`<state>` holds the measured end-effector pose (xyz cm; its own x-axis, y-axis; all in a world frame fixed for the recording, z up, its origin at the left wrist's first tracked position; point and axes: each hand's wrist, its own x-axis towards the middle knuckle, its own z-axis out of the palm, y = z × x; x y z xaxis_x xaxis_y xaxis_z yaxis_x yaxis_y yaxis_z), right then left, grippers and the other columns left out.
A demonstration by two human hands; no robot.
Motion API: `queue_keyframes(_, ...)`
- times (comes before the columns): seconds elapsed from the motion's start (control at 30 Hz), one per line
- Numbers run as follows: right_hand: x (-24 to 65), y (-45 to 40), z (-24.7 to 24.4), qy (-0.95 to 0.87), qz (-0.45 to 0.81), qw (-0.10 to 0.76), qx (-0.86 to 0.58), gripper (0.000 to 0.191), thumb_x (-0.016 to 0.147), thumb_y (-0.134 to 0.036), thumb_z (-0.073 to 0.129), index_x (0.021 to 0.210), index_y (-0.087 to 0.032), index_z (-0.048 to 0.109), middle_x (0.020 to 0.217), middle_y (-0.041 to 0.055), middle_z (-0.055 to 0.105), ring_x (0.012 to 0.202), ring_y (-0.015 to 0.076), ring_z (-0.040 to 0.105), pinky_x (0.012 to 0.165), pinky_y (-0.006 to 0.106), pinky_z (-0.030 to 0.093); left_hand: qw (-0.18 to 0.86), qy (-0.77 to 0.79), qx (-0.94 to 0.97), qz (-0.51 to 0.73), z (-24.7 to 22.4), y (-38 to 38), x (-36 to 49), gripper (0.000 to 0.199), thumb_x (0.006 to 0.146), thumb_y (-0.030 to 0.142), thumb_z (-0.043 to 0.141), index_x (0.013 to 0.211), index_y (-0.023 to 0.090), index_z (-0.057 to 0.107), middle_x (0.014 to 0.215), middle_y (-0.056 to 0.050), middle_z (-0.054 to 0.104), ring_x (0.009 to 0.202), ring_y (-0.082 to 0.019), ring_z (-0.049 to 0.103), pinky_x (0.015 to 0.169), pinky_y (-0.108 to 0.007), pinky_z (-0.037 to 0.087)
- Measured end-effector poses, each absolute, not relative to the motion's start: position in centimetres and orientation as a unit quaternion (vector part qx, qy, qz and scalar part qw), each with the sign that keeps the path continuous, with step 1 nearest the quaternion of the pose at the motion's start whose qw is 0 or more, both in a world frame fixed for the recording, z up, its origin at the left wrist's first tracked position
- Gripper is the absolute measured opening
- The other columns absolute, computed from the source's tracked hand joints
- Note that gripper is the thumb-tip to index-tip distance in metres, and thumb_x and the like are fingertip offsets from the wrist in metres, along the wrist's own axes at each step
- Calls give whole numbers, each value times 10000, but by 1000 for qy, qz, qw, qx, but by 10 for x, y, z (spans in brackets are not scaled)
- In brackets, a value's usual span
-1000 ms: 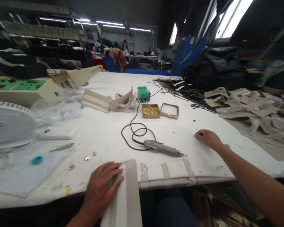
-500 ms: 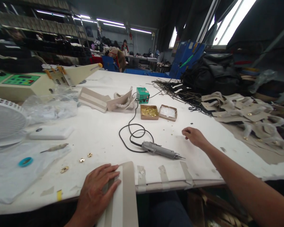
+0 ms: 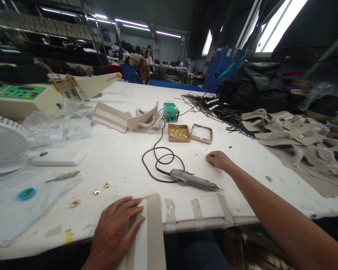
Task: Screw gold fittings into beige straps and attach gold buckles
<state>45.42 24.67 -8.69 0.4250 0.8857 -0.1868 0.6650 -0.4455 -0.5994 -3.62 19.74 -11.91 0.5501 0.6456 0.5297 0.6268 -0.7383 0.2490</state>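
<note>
My left hand (image 3: 116, 227) lies flat with fingers stretched over a beige panel with a pale strip (image 3: 153, 225), which hangs over the table's front edge. My right hand (image 3: 220, 160) is low over the table with its fingertips pinched together; whatever is between them is hidden. A tiny gold piece (image 3: 196, 154) lies just left of those fingertips. Nearer to me is a grey electric screwdriver (image 3: 194, 180), its bit pointing right. Gold metal fittings (image 3: 97, 192) lie left of my left hand. Beyond my right hand stands a small box of gold screws (image 3: 179, 132).
A tray with white contents (image 3: 202, 133) adjoins the screw box. The screwdriver's black cable (image 3: 143, 159) loops toward a green power box (image 3: 171, 112). Beige bag parts with handles (image 3: 301, 131) are heaped at right, and a white fan (image 3: 5, 140) stands at left. Two people are far back.
My right hand has moved left over the table to where small pieces lay, its fingers now pinched there. My left hand stays on the panel. The view has shifted slightly.
</note>
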Motion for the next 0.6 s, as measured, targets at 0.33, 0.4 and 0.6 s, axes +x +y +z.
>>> queue_keyframes(0.33,470,244,-89,-423,253,290,-820,177,902,-270,629,879,-141,749,573,-15,604,502,109,507,487,221,372,17,353,880,318,-120,198,-37,212,948,434,695,1127,336,749,1233,17,786,1190,-296,687,971,-478,531)
queue_keyframes(0.4,473,245,-90,-416,247,293,-825,166,925,-265,642,914,-138,749,589,-23,601,508,105,514,495,219,385,16,354,881,315,-121,199,-37,216,946,442,699,1126,333,747,1238,16,784,1198,-296,681,982,-477,523)
queue_keyframes(0.6,479,255,-97,-399,237,280,-840,245,1023,-377,657,1019,-135,696,764,-22,645,584,100,576,564,232,503,8,349,884,312,-124,201,-38,251,947,465,696,1159,338,737,1247,23,779,1202,-293,677,988,-471,514)
